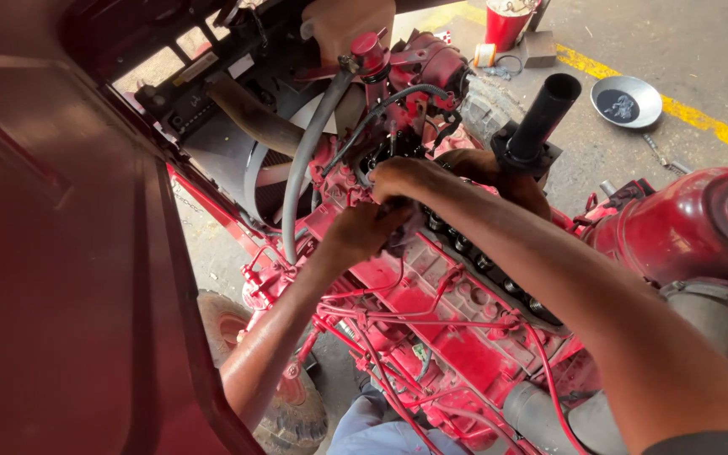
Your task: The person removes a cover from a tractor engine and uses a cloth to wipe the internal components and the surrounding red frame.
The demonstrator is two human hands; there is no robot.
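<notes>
A red engine (465,337) is seen from above, filling the middle and lower right of the frame. Both hands are brought together on its upper side, just left of centre. The left hand (362,232), reached in from the lower left, is curled against the side of the engine beside a row of dark round openings (482,265) that runs diagonally toward the lower right; what it grips is hidden by the fingers, so the grip cannot be told beyond being closed down narrow. The right hand (406,177), entered from the lower right along a long forearm, is set just above and touching the left, its fingers bent over the same spot; whether anything is held in it cannot be told.

A grey hose (305,168) is curved from the top centre down past the left hand. A black upright pipe (545,114) is placed just right of the hands, in the upper middle. Thin red tubes (398,320) are strung across the engine below the hands. A round metal bowl (627,101) is laid on the concrete floor at the upper right, near a yellow line (701,118), and a red cup (505,25) is stood at the top edge. A raised dark red hood panel (52,253) fills the left of the frame. A tyre (297,413) is seen at the bottom, left of centre.
</notes>
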